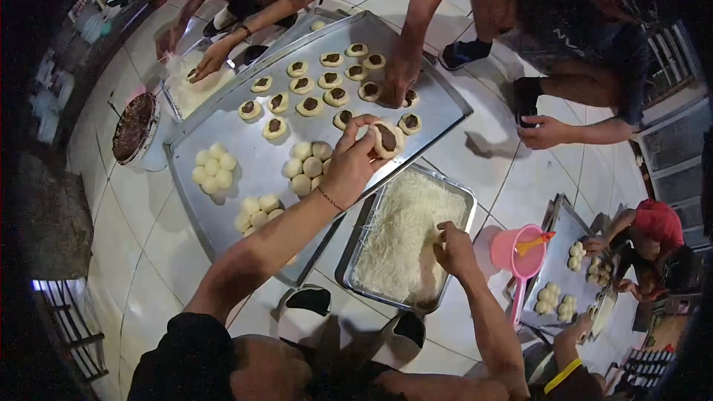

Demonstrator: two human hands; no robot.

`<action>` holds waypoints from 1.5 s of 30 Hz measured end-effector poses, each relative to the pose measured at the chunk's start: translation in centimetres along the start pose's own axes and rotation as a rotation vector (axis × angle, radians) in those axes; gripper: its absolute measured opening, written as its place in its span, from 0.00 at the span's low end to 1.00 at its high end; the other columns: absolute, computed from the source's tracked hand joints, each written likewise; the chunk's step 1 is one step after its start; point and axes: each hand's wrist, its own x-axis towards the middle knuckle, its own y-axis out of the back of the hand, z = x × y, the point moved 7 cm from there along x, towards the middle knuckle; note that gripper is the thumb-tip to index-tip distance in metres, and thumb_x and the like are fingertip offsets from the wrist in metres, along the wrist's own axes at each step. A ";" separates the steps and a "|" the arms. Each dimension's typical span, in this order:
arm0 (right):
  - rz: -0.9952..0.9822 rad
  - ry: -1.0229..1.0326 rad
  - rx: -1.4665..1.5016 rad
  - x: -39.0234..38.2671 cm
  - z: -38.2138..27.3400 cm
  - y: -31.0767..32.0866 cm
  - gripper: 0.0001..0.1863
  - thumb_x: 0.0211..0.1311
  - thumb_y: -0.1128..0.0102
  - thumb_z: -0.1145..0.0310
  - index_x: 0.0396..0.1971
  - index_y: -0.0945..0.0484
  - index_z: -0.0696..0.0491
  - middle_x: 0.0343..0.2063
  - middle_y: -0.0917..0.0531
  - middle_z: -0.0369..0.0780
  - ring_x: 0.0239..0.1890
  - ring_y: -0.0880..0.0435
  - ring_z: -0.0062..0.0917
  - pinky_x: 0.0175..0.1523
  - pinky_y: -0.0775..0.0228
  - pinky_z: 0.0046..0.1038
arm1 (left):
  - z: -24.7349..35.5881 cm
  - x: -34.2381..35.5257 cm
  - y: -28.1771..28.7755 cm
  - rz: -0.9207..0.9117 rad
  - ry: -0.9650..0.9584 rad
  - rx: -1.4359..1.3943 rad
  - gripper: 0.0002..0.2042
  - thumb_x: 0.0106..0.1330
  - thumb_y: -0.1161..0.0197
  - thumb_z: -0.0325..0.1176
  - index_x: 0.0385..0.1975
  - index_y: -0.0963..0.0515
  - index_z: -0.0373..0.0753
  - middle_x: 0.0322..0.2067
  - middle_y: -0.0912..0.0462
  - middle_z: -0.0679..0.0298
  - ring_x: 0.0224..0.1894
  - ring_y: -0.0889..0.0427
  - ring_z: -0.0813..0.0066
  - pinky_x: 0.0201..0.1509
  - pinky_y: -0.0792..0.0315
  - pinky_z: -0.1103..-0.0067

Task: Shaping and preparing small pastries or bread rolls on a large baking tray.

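Note:
My left hand (354, 167) reaches over the large metal tray and pinches a flattened dough round (387, 139) topped with dark brown filling. The dough is held up near the tray's right edge. My right hand (454, 251) is at the right side of a smaller metal tray (343, 267) of grated cheese (405, 226). Its fingers are curled in over the cheese, and whatever they hold is hidden. On the large tray (223, 130) lie several filled dough rounds (310, 106) in rows. Plain dough balls (214, 168) sit there in clusters.
Across the large tray, another person's hand (402, 74) touches a filled round. At the far left another person's hands work over a second tray of cheese (189, 78). A tub of brown filling (137, 130) stands left; a pink dipper (518, 252) and another dough tray (558, 267) stand right.

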 end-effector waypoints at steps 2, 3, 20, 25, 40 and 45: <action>0.134 0.011 0.055 -0.3 -0.2 0.8 0.16 0.49 0.39 0.75 0.41 0.23 0.58 0.25 0.19 0.44 0.24 0.22 0.30 0.30 0.30 0.30 | -0.6 -1.4 -0.2 0.028 0.104 -0.022 0.13 0.69 0.47 0.36 0.47 0.27 0.36 0.44 0.22 0.57 0.46 0.21 0.67 0.51 0.25 0.75; 0.162 0.078 0.093 -0.4 -0.9 1.3 0.16 0.49 0.39 0.75 0.41 0.23 0.58 0.25 0.19 0.44 0.24 0.22 0.30 0.30 0.30 0.30 | -1.3 -2.2 -0.3 0.022 0.198 -0.061 0.13 0.70 0.48 0.36 0.49 0.28 0.36 0.45 0.22 0.56 0.47 0.22 0.67 0.53 0.26 0.74; 0.381 0.253 0.117 -1.7 -13.4 6.7 0.16 0.48 0.36 0.79 0.41 0.19 0.59 0.36 0.19 0.41 0.36 0.22 0.26 0.39 0.27 0.24 | -7.9 -9.1 -1.5 -0.090 0.359 0.432 0.15 0.70 0.49 0.29 0.55 0.31 0.36 0.45 0.22 0.59 0.44 0.21 0.74 0.49 0.24 0.80; 0.044 -0.056 1.029 -1.3 -9.7 6.0 0.15 0.51 0.34 0.77 0.41 0.19 0.57 0.39 0.20 0.42 0.37 0.22 0.27 0.43 0.28 0.25 | -6.8 -8.6 -2.1 -0.177 0.468 0.232 0.19 0.68 0.50 0.23 0.59 0.35 0.36 0.46 0.23 0.60 0.42 0.20 0.74 0.40 0.22 0.82; 0.370 0.292 0.821 -1.7 -11.8 9.1 0.15 0.51 0.37 0.82 0.41 0.19 0.58 0.41 0.22 0.42 0.31 0.25 0.23 0.34 0.30 0.20 | -0.1 -8.5 -8.2 -0.483 -0.278 1.058 0.30 0.63 0.47 0.19 0.67 0.46 0.35 0.44 0.19 0.54 0.38 0.16 0.68 0.39 0.22 0.81; 0.371 0.392 0.254 -2.7 -13.8 9.4 0.14 0.53 0.39 0.82 0.42 0.20 0.60 0.39 0.22 0.41 0.32 0.25 0.21 0.36 0.30 0.19 | -0.9 -7.9 -4.9 -0.296 0.204 1.108 0.31 0.63 0.46 0.19 0.67 0.47 0.34 0.55 0.26 0.51 0.46 0.20 0.73 0.43 0.25 0.81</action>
